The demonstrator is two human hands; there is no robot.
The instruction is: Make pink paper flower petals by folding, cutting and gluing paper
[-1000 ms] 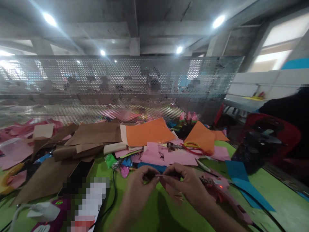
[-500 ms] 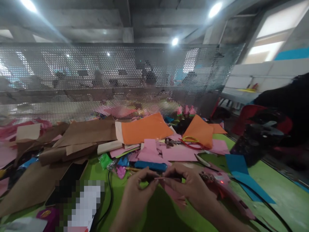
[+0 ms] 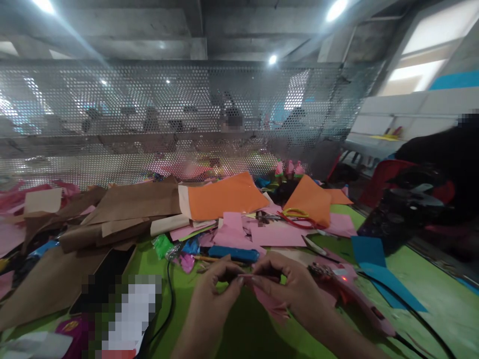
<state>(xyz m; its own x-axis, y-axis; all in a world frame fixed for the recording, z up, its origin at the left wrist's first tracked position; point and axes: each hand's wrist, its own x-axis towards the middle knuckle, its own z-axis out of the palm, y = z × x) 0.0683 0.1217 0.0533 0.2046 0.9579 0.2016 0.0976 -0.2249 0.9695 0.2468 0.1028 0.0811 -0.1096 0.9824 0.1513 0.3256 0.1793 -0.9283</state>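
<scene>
Between my two hands is a small piece of pink paper [image 3: 267,299], its lower end cut or creased into strips. My left hand [image 3: 215,294] pinches one end of its upper edge with thumb and fingers. My right hand [image 3: 290,286] pinches the same edge close beside it, thumb in front and fingers behind. The fingertips hide part of the paper. A pink hot glue gun [image 3: 362,296] with a red light lies right of my right hand. Beyond the hands lie a blue bar-shaped item [image 3: 234,254] and scissors with red and yellow handles [image 3: 297,217].
Orange sheets [image 3: 224,196], brown paper [image 3: 134,202] and pink offcuts [image 3: 279,236] pile up at the back against a perforated metal screen [image 3: 149,109]. Bent blue paper [image 3: 389,286] lies at the right, a black cable [image 3: 171,299] at the left. A person in dark clothing [image 3: 445,149] is at far right.
Both hands stay at nearly the same place, pinching the pink paper. The fingertips have drawn slightly closer together along its edge. The view has shifted a little.
</scene>
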